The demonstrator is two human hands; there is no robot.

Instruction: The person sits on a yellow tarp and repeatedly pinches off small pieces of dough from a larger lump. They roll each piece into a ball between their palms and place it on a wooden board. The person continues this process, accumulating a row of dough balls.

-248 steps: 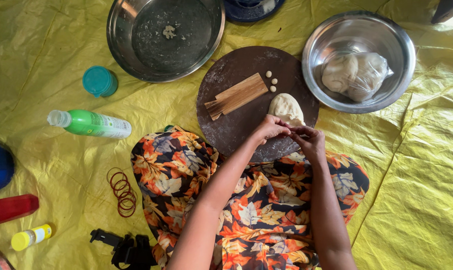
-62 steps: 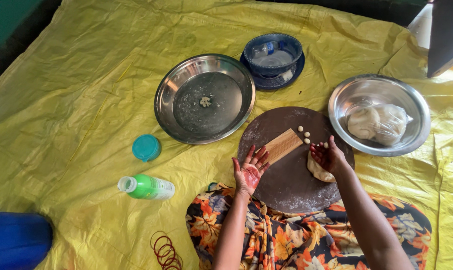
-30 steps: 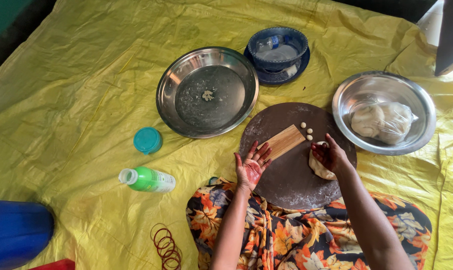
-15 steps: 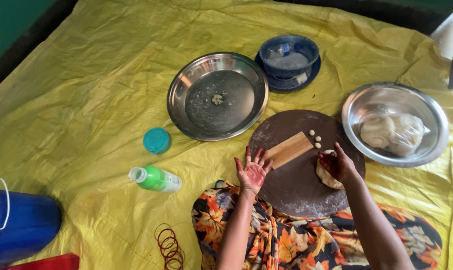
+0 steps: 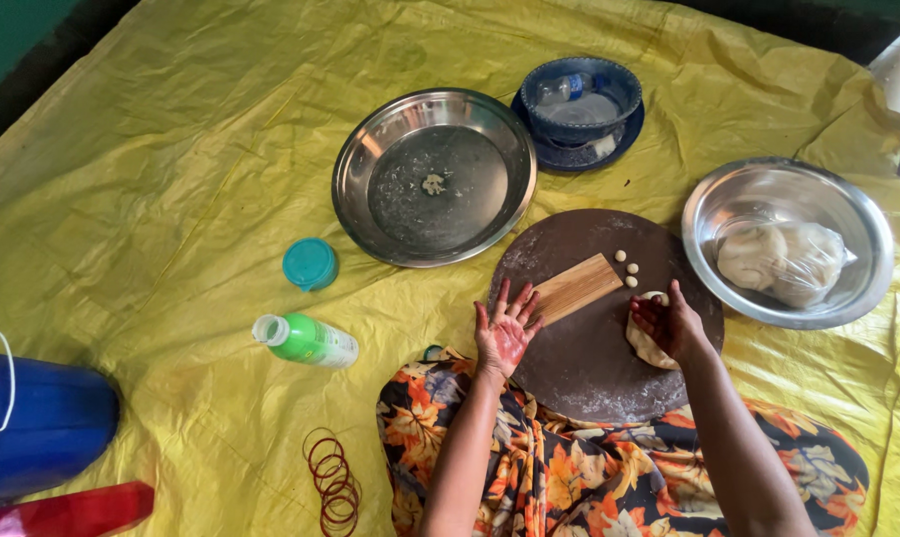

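A pale, soft lump of dough (image 5: 645, 343) lies on the right part of a round dark brown board (image 5: 579, 368) dusted with flour, and the right hand (image 5: 671, 323) rests on top of it, fingers curled down over its upper edge, so that only the lower and left parts of the lump show. The left hand (image 5: 506, 326) lies well apart from the dough, at the board's left edge, open and flat with the fingers spread and holding nothing; its palm and fingers carry a reddish stain. Between the two hands a small flat rectangular wooden slat (image 5: 577, 287) lies on the board, its long axis running from lower left to upper right, its lower left end just beside the left hand's fingertips. Three tiny dough balls (image 5: 628, 269) sit near the slat's upper right end. How far the dough lump reaches under the right hand cannot be told, nor its full outline; what shows looks broader than it is tall. The board's near edge rests on a floral orange and dark cloth over the person's lap (image 5: 569, 467), all on a yellow plastic sheet (image 5: 152, 199).
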